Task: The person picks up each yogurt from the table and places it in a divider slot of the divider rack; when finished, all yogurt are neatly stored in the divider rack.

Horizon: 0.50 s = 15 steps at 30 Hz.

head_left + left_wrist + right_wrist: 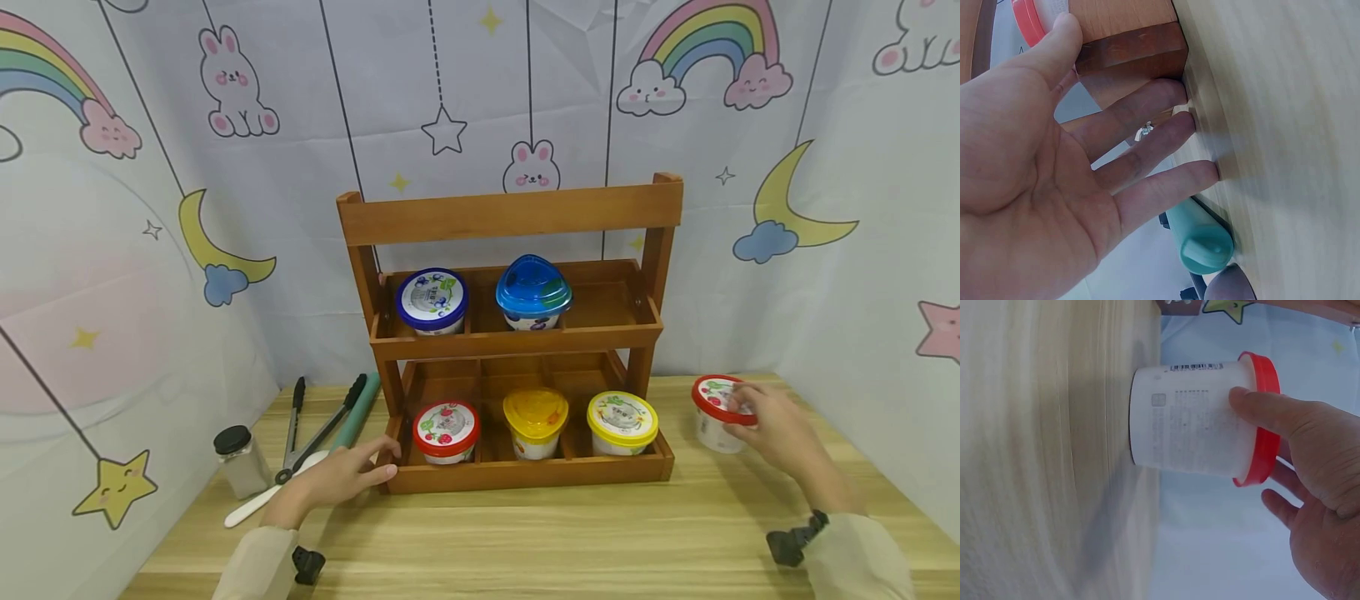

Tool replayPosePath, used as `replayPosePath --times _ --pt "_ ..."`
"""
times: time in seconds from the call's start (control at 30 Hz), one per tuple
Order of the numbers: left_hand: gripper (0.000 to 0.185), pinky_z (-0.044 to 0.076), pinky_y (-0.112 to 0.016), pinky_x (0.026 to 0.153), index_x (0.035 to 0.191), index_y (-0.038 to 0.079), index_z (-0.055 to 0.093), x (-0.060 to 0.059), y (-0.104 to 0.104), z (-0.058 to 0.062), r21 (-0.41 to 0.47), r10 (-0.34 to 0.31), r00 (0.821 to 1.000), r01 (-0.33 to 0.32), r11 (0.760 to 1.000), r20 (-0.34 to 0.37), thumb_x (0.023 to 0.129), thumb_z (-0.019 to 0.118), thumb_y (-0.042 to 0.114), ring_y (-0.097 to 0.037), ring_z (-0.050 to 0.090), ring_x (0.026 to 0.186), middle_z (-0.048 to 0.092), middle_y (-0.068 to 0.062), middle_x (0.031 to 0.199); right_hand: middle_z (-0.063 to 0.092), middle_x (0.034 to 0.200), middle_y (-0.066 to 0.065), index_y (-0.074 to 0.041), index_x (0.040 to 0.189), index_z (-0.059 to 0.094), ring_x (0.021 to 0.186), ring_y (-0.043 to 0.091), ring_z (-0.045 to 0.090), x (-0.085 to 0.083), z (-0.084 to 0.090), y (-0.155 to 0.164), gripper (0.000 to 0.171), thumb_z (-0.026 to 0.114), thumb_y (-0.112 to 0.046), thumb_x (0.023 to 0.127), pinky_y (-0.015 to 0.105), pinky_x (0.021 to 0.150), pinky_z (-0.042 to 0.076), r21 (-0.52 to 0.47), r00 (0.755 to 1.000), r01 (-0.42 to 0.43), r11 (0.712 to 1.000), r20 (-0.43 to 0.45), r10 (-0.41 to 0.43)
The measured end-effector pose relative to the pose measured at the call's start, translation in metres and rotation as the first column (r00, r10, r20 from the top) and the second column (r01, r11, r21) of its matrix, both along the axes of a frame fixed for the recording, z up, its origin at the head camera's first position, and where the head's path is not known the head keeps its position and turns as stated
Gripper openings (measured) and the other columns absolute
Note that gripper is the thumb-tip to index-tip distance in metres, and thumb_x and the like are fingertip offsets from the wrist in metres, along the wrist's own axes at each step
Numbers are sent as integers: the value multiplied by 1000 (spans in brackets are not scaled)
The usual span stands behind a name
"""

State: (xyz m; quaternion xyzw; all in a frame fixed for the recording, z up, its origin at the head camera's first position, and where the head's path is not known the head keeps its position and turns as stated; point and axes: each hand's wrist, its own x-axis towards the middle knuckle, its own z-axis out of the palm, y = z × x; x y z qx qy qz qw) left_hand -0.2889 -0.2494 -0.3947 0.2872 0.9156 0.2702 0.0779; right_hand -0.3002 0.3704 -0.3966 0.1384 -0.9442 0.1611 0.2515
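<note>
At the right of the table, my right hand (pixel 780 433) holds a white tub with a red lid (pixel 714 421), thumb on one side near the lid. In the right wrist view the tub (pixel 1194 419) stands upright with its base on the table. My left hand (pixel 337 479) touches the lower left front corner of a two-tier wooden rack (pixel 525 477), fingers extended. In the left wrist view, the thumb lies by the rack's front board (pixel 1125 22). Another red-lidded tub (pixel 446 433) sits in the lower left compartment, near the left hand.
The lower tier also holds a yellow heart-shaped tub (pixel 536 421) and a yellow-lidded tub (pixel 622 423). Above are a dark-blue-lidded tub (pixel 432 300) and a blue-domed tub (pixel 533 293). Left lie tongs (pixel 322 437), a white-ended utensil (pixel 255 504), a teal cylinder (pixel 357 410) and a black-capped jar (pixel 243 462).
</note>
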Motion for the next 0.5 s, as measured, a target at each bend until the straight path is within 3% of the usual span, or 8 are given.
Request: replayPosePath --times 0.33,0.5 --pt "32 48 -41 72 126 11 53 -1 -1 -1 7 1 1000 -1 1000 11 105 54 34 -22 64 90 69 -3 104 58 117 36 -7 81 59 104 52 52 0 5 -5 28 86 -7 74 64 83 41 23 999 -23 999 -22 24" --pt "32 48 -40 71 126 11 53 -1 -1 -2 13 -2 1000 2 1000 14 105 54 34 -22 65 90 69 -4 104 62 104 27 -5 84 61 92 43 57 1 10 -9 29 88 -7 72 57 76 45 30 998 -39 999 -37 40"
